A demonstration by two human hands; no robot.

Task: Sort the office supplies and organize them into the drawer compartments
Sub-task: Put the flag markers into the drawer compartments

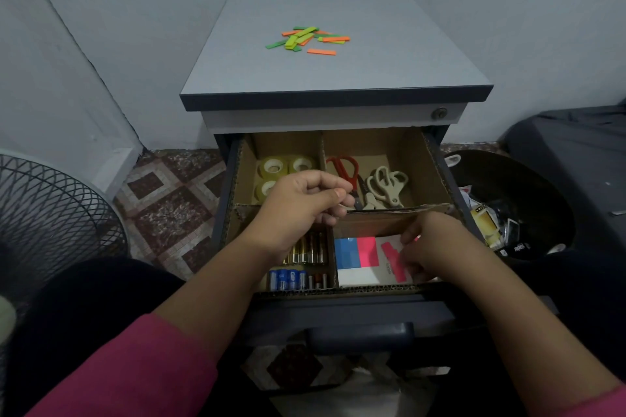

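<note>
The open drawer [437, 176] holds a cardboard divider with several compartments. Tape rolls [272, 168] lie at the back left, red scissors [343, 167] and beige scissors [386, 184] at the back right. Batteries [291, 278] fill the front left. Sticky-note pads [355, 252] in blue, pink and white lie at the front right. My right hand [430, 247] pinches pink sticky strips [394, 259] over that compartment. My left hand [305, 200] hovers above the divider's middle with fingers curled; nothing shows in it. Several orange, green and yellow strips [306, 39] lie scattered on the cabinet top [338, 78].
A black wire-mesh bin [50, 213] stands on the tiled floor at the left. A dark bin [508, 206] with rubbish stands at the right, beside a dark case. The cabinet's lower drawer handle [359, 335] sits below my arms.
</note>
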